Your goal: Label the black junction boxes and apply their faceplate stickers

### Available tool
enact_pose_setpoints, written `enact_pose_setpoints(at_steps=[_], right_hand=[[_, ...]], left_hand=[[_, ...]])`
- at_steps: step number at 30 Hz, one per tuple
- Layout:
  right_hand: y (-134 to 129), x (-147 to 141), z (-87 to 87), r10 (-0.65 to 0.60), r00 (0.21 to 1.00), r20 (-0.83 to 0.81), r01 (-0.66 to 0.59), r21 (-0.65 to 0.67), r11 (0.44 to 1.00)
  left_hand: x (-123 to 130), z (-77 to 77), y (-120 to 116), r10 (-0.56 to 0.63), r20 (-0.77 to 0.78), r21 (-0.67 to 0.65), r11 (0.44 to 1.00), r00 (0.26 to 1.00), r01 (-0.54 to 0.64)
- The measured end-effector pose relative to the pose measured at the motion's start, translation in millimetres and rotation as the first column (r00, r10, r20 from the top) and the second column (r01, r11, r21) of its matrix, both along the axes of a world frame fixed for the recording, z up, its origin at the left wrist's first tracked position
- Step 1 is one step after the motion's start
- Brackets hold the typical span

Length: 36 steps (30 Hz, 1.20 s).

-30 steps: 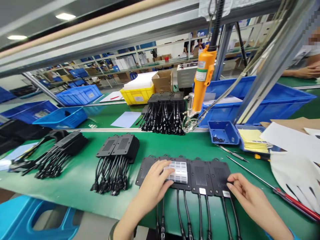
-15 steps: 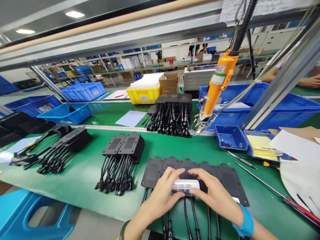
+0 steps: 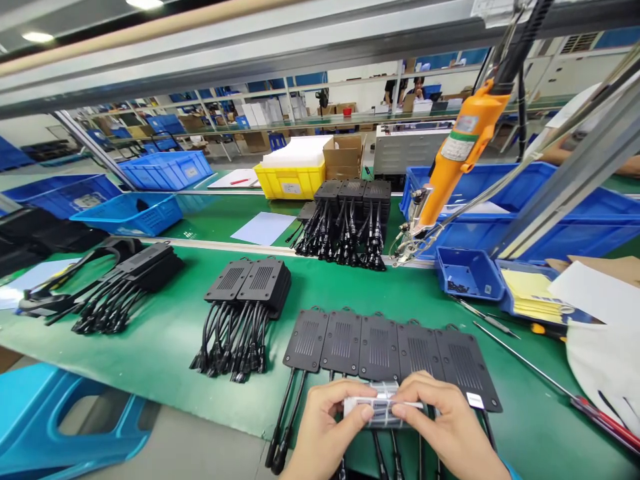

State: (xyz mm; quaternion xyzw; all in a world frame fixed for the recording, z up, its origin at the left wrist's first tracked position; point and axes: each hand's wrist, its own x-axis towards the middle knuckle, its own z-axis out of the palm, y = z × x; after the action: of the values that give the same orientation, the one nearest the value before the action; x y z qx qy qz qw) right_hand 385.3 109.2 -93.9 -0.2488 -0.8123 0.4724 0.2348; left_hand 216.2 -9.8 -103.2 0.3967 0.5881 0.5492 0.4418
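Observation:
Between my two hands is a small roll of white labels, partly unrolled, held over the cables near the table's front. My left hand pinches its left end between thumb and fingers. The right end is pinched by my right hand. Behind them several black flat boxes lie side by side in a row, their cables hanging toward me. A small white label sits on the rightmost box.
An orange electric screwdriver hangs at the right above blue bins. Black boxes with cables are stacked left and at the back. A long screwdriver lies at the right. A blue stool stands lower left.
Both hands have come down toward me with the roll, uncovering the row of boxes. The roll has been turned and now shows printed labels, with a strip partly unwound. The view has shifted slightly.

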Motion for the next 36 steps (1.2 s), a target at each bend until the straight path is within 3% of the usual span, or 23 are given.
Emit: enact_pose_setpoints(at_steps=[4,7,10,13,16,20,28,36], right_hand=[[-2,5,-7.2,0.059,0.997,0.04,-0.061,0.04,0.997],[-2,10,-6.7,0.036,0.999,0.004,-0.036,0.201,0.979],[-4,12,1.2,-0.022,0.998,-0.057,0.044,0.411,0.911],[-8,13,11.0,0.055,0.997,-0.053,-0.019,0.524,0.851],[-12,13,17.9,0.132,0.989,-0.066,-0.085,0.475,0.876],[-15,10,18.6,0.117,0.988,-0.102,-0.076,0.336,0.939],[-23,8,3.5,0.009,0.999,-0.054,0.01,0.344,0.939],[-23,10,5.1,0.082,0.995,-0.063,-0.042,0.48,0.877]], left_hand=[[2,-5.7,-6,0.018,-0.051,-0.033,0.999,0.999,-0.02],[3,-7.1,-10,0.029,-0.067,-0.041,0.999,0.997,-0.031],[5,-9.1,-13,0.028,-0.02,-0.067,0.997,0.999,-0.029],[7,-12.6,-15,0.046,0.027,-0.097,0.994,0.999,-0.043],[11,-15.1,-16,0.068,0.055,-0.114,0.992,0.996,-0.061],[16,-16.3,-18,0.053,0.001,-0.077,0.996,0.999,-0.053],[21,-15.3,-19,0.065,-0.073,0.041,0.997,0.995,-0.062],[23,-21.5,-21,0.056,-0.11,-0.087,0.994,0.992,-0.065]])
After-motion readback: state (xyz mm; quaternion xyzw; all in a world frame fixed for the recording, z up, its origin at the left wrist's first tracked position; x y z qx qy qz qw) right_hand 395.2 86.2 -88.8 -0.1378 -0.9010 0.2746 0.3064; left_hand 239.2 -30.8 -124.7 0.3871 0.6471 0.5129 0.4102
